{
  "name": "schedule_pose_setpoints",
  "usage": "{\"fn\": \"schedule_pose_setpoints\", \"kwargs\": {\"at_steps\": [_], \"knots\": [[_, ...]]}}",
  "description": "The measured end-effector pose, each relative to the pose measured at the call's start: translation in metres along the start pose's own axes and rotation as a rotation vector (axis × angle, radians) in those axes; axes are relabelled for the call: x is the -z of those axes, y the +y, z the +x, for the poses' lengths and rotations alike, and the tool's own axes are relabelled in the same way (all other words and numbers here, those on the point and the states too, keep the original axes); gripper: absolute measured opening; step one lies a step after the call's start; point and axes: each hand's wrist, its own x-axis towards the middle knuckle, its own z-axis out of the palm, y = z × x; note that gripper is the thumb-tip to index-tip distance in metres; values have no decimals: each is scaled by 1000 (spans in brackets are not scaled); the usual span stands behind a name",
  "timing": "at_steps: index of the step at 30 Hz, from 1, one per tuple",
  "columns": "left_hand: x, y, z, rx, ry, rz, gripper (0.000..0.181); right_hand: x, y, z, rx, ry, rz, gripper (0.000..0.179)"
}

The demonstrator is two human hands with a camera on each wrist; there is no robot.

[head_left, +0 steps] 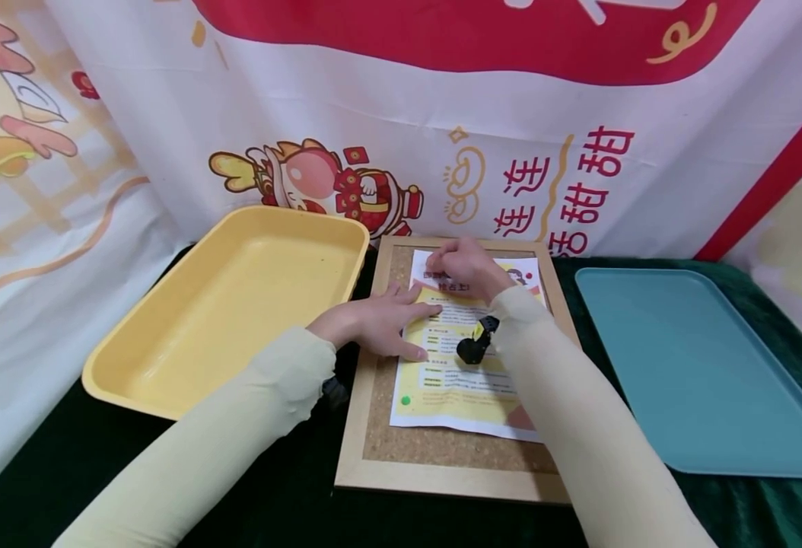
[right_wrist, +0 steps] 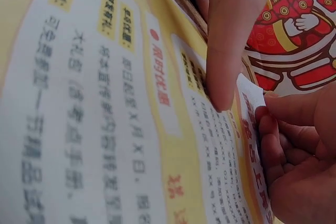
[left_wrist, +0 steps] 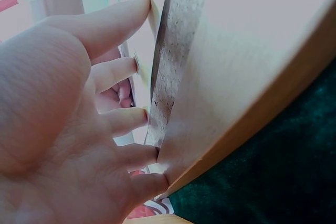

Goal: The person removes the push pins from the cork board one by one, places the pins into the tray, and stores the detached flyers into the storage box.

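Observation:
A printed paper sheet (head_left: 469,396) in yellow and white lies on a wood-framed cork board (head_left: 428,453). My left hand (head_left: 387,320), fingers spread, presses on the sheet's left side; in the left wrist view its fingertips (left_wrist: 142,116) meet the paper and the frame. At the sheet's upper left corner is my right hand (head_left: 469,266), fingers curled. In the right wrist view, this hand's thumb (right_wrist: 294,108) and curled forefinger pinch at the white paper corner. Anything small between them is hidden. A green round dot (head_left: 405,400) shows near the sheet's lower left corner.
To the board's left stands a deep yellow tray (head_left: 230,304). A flat blue-green tray (head_left: 709,373) lies on the right. Dark green cloth (head_left: 264,487) covers the table, and a printed fabric backdrop (head_left: 373,91) hangs close behind the board.

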Motion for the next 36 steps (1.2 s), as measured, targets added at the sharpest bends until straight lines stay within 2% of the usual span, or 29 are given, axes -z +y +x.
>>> {"fn": "schedule_pose_setpoints", "kwargs": {"at_steps": [8, 21, 25, 36], "knots": [[0, -3, 0, 3, -6, -9, 82, 0, 0, -2, 21, -4, 11, 15], [-2, -6, -2, 9, -4, -32, 82, 2, 2, -11, 49, -4, -29, 18], [-1, -6, -4, 11, -13, -36, 83, 10, 5, -16, 54, 5, -39, 22], [0, -4, 2, -4, -10, -41, 83, 42, 10, -45, 108, 123, -163, 26]]}}
